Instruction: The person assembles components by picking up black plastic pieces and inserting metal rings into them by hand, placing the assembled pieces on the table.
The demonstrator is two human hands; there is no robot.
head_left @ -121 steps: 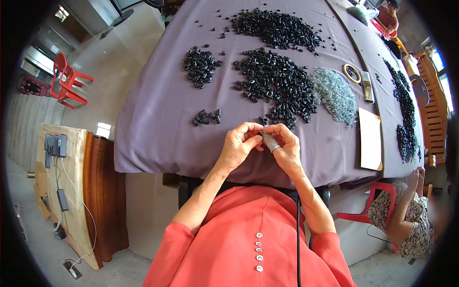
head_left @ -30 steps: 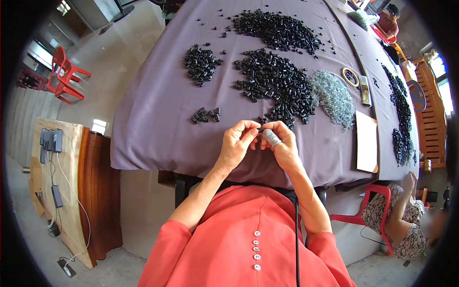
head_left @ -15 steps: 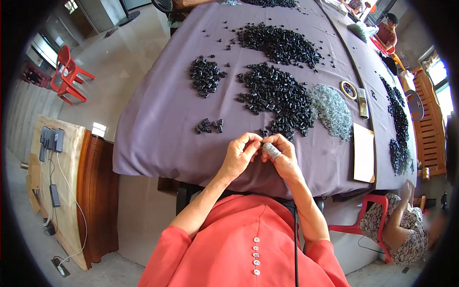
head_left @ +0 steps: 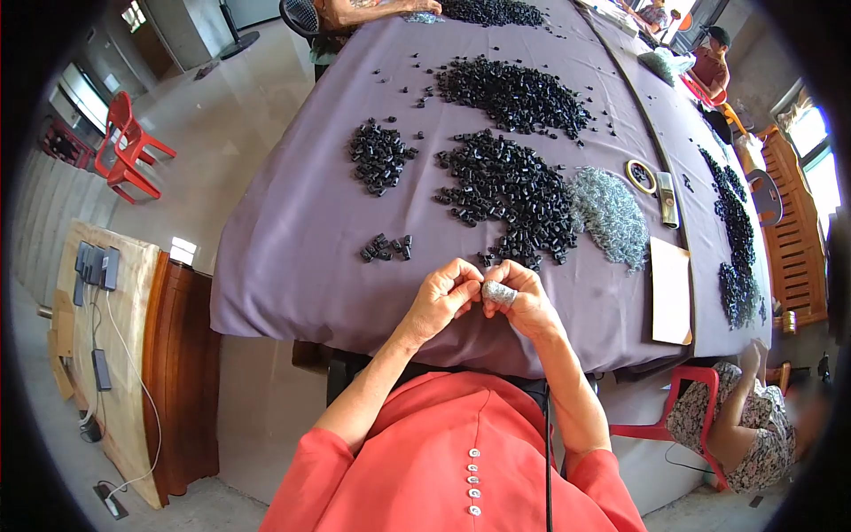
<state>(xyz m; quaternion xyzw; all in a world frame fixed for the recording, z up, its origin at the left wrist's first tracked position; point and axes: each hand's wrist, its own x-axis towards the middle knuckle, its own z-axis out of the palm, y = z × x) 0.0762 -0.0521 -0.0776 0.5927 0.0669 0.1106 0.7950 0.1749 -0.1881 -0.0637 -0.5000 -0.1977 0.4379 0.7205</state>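
Observation:
My left hand (head_left: 446,297) and my right hand (head_left: 525,301) meet at the fingertips near the front edge of the cloth. Both are closed in a pinch; whatever they hold is too small and covered to name. A grey wrapping (head_left: 499,293) covers the thumb of my right hand. Just beyond the fingers lies a large pile of small black plastic pieces (head_left: 514,186). To its right sits a heap of small clear or silvery pieces (head_left: 610,217). A few black pieces (head_left: 386,247) lie apart on the left, in front of a smaller black pile (head_left: 379,158).
A purple-grey cloth (head_left: 301,222) covers the table. Another black pile (head_left: 510,93) lies farther back. On the right are a tape roll (head_left: 641,176), a tape-like metal strip (head_left: 667,200) and a sheet of card (head_left: 670,291). Other people sit around; one (head_left: 731,417) is close on the right.
The view has tilted slightly, so the table things sit a little lower. My hands stay pinched together. At the far edge, another person's arm has come into view.

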